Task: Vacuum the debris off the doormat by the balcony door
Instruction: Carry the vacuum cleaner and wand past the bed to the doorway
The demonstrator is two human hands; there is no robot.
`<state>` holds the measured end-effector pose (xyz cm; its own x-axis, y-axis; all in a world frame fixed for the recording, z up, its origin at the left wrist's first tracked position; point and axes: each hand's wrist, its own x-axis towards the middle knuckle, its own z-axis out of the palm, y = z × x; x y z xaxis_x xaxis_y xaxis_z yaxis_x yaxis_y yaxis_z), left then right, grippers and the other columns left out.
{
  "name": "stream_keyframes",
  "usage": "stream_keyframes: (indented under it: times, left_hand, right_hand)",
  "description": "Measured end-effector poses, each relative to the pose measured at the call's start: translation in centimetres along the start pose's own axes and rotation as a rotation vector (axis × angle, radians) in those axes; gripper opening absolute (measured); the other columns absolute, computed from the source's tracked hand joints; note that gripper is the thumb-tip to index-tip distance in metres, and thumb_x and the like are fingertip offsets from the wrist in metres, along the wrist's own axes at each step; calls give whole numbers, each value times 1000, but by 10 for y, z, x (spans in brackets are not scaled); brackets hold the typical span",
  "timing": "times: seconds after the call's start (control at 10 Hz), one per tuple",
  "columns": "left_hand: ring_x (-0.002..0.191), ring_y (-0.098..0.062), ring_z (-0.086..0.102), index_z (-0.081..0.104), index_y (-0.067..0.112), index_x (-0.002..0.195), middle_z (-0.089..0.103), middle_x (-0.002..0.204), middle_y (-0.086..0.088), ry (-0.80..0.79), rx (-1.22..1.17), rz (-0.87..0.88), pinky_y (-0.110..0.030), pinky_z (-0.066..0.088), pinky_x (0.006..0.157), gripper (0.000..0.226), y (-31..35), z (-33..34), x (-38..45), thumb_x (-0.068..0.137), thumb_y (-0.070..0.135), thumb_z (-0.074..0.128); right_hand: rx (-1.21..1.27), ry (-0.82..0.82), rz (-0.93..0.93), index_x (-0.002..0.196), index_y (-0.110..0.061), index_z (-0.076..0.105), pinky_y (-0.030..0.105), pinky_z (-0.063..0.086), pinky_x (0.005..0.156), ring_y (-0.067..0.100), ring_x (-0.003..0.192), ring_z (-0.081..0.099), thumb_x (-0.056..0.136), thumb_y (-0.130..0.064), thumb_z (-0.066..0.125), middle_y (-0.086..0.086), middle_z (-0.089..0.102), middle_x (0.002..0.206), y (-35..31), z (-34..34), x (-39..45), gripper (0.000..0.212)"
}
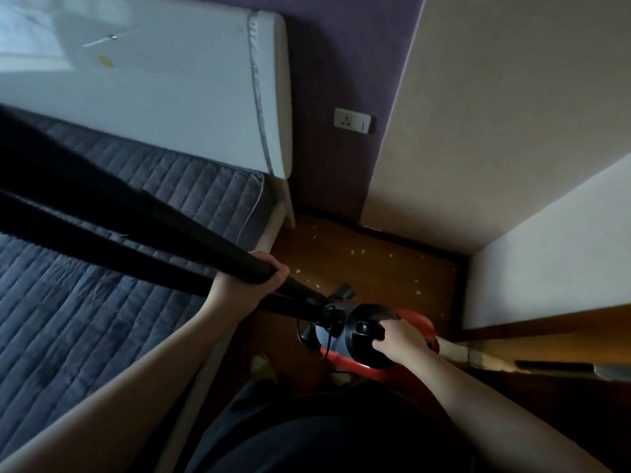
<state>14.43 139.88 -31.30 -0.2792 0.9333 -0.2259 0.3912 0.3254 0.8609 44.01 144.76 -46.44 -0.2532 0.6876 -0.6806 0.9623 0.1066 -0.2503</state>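
My left hand [251,285] grips the black vacuum tube [136,230], which runs from the left edge down to the vacuum body. My right hand [397,339] holds the black handle on top of the red and grey vacuum body [362,332], low in the middle. Small white scraps of debris [363,251] lie scattered on the brown wooden floor [375,268] beyond the vacuum. No doormat or balcony door is in view. The nozzle end of the tube is out of frame.
A bed with a grey quilted cover [112,302] and white headboard [191,87] fills the left. A purple wall with a socket [352,120] stands behind the floor strip. A beige wall [495,114] and a wooden ledge [546,336] close in the right.
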Motion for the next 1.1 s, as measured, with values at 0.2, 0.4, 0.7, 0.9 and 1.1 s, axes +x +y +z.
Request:
stream_keyframes:
  times: [0.2, 0.4, 0.7, 0.9, 1.1]
  left_hand:
    - [89, -19, 68, 72, 15, 91, 72, 91, -3, 108, 9, -96, -34, 55, 80, 14, -12, -25, -67, 85, 27, 73]
    - [89, -24, 68, 73, 16, 90, 73, 90, -4, 234, 1, -149, -46, 55, 85, 17, -60, -67, -149, 84, 32, 73]
    - [78, -8, 69, 73, 20, 85, 73, 80, 4, 577, -53, -184, -25, 55, 72, 10, -126, -131, -310, 82, 28, 76]
    - [70, 2, 66, 71, 28, 77, 70, 72, 8, 770, -48, -267, -11, 48, 63, 9, -158, -154, -399, 79, 26, 79]
    - [70, -2, 65, 69, 29, 76, 68, 70, 11, 931, 54, -391, -17, 49, 64, 15, -171, -151, -471, 78, 43, 77]
  right_hand:
    - [-80, -41, -74, 94, -17, 65, 33, 52, 72, 18, 82, 65, 83, -31, 56, 0, 68, 90, -19, 14, -21, 20]
    - [-212, -41, -136, 78, -20, 61, 35, 52, 68, 18, 75, 62, 79, -29, 58, -4, 63, 77, -69, 42, -48, 10]
    - [-452, -87, -330, 90, -26, 60, 29, 44, 65, 24, 87, 62, 79, -36, 59, -1, 63, 93, -163, 114, -104, 15]
    - [-572, -149, -498, 123, -29, 59, 31, 48, 81, 24, 107, 61, 81, -37, 61, 1, 65, 118, -226, 159, -136, 43]
    - [-711, -276, -702, 105, -26, 63, 27, 44, 71, 19, 101, 63, 83, -34, 63, -3, 65, 99, -279, 194, -158, 23]
